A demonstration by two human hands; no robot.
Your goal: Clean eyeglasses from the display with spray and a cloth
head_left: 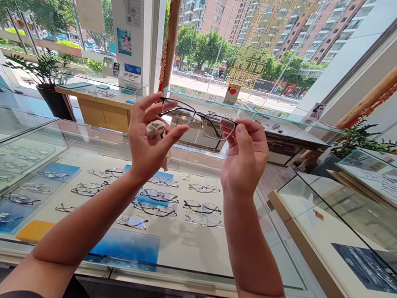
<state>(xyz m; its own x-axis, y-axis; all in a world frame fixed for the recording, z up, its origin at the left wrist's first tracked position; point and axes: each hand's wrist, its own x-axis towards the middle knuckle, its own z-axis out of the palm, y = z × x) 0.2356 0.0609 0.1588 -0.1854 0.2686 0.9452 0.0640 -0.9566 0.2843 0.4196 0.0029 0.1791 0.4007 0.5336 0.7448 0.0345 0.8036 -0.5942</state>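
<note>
**Spectacles held up over the counter in both hands**

A pair of thin, dark, metal-rimmed spectacles point(197, 117) with clear lenses is raised well above the long glass display counter point(260, 258), level and with the lenses facing the person. The left hand point(150, 137) pinches one end of the spectacles between thumb and fingertips. It also has a small crumpled beige cloth point(156, 129) tucked against the palm. The right hand point(245, 158) pinches the other end, fingertips closed on the rim of the lens. Below the hands, under the counter's top pane, lie rows of display frames point(159, 196) on white and blue mats.

Both grips are light fingertip pinches, so a slip at either end would probably leave the spectacles swinging from one side or dropping onto the counter glass. Fingertips on the lens edge may leave smudges. The cloth looks loosely held and could fall if the left fingers spread.
</note>
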